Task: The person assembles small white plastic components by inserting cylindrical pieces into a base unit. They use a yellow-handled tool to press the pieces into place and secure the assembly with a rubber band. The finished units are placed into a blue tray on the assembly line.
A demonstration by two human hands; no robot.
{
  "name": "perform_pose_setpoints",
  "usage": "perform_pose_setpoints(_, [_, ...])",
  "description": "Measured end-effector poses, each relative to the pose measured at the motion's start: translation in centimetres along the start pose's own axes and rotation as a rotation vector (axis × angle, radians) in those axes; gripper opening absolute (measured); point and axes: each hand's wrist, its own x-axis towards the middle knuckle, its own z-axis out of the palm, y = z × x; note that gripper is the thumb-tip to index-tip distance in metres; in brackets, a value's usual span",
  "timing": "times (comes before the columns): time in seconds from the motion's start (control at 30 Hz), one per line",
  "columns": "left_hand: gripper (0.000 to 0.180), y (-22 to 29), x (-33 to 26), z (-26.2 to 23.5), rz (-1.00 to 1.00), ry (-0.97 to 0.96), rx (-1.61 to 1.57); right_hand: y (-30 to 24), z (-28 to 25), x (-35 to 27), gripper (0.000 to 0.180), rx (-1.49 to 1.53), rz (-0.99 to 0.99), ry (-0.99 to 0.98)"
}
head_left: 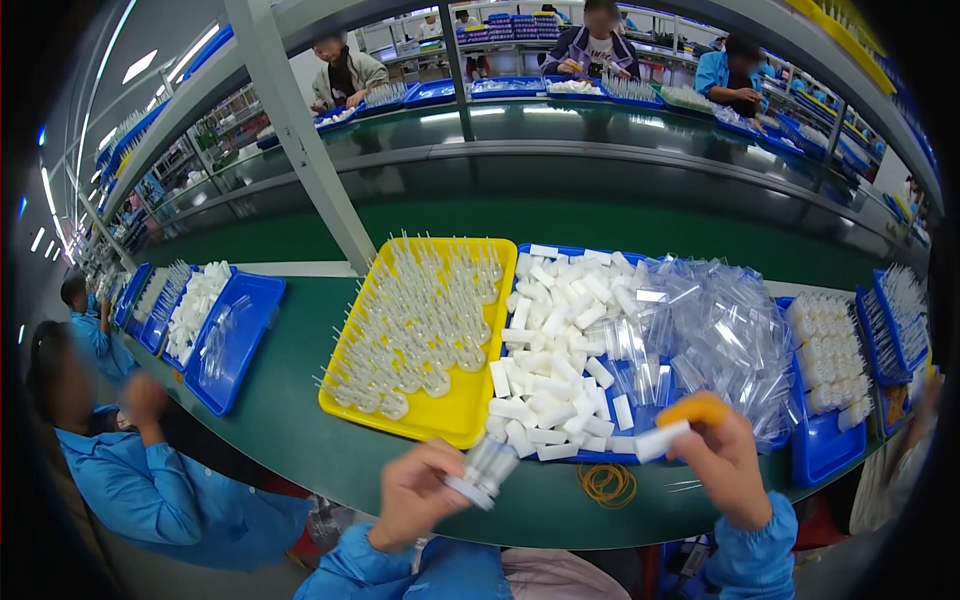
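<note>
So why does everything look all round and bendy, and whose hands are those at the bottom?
The camera sits on a person's head and looks down, and its wide lens bends straight edges. The hands belong to that person. The left hand holds a small clear plastic tube piece. The right hand, with an orange cover on one finger, holds a white block. On the green table sit a yellow tray of clear pieces, a blue tray with white blocks and clear bags, and some rubber bands. Other people work nearby.
</note>
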Motion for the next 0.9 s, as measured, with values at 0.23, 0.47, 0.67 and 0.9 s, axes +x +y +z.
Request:
perform_pose_setpoints(0.23, [0.024,-3.8,-1.4,4.7,-0.282,-0.496,-0.228,2.8,1.7,-5.8,0.017,0.355,0.044,0.255])
perform_pose_setpoints(0.47, [0.020,-4.1,-1.4,6.5,-0.414,-0.594,-0.193,6.8,2.8,-7.9,0.022,0.571,0.165,0.374])
perform_pose_setpoints(0.67, [0.020,-4.3,-1.8,6.6,-0.412,-0.620,-0.104,6.3,3.6,-7.7,0.025,0.594,0.180,0.349])
perform_pose_setpoints(0.9, [0.021,-4.5,-1.9,6.2,-0.391,-0.644,-0.111,7.6,2.5,-8.0,0.020,0.613,0.170,0.389])
